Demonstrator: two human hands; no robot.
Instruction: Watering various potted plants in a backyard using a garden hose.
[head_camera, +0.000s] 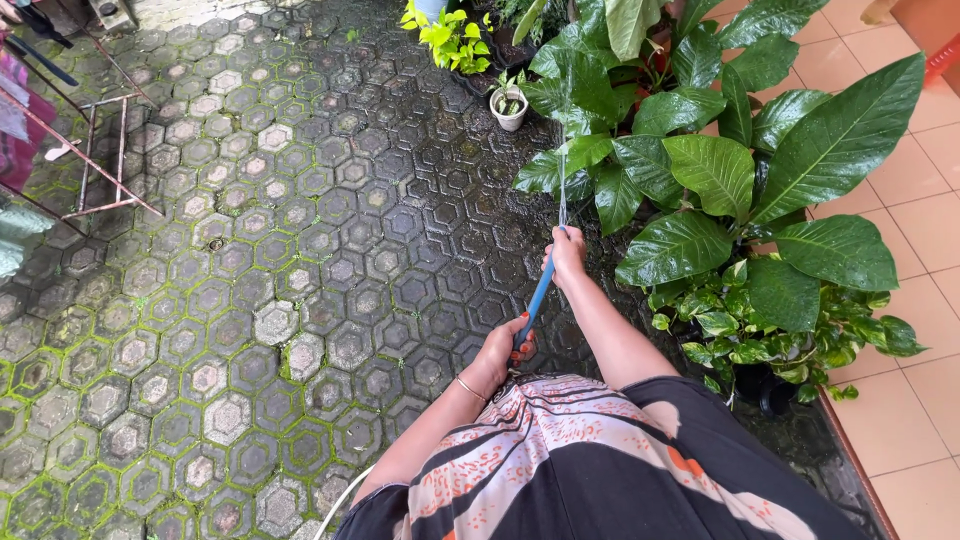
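Hose (538, 296), blue and slim, runs lengthwise from near-left to far-right, nozzle end toward the big-leaved plants (720, 170). Right hand (566, 252) grips that far end, fingers wrapped shut; left hand (503, 347) clasps it nearer, above wet hexagonal pavers (250, 250).

Two bare hands showed, the left hand (500, 350) and the right hand (567, 252), both on one blue hose (538, 295). One small white pot (509, 108) stood at twelve o'clock, and one rusty metal rack (95, 160) at ten o'clock. One gold bangle (470, 388) circled the left wrist, and one white cord (345, 495) lay at six o'clock.
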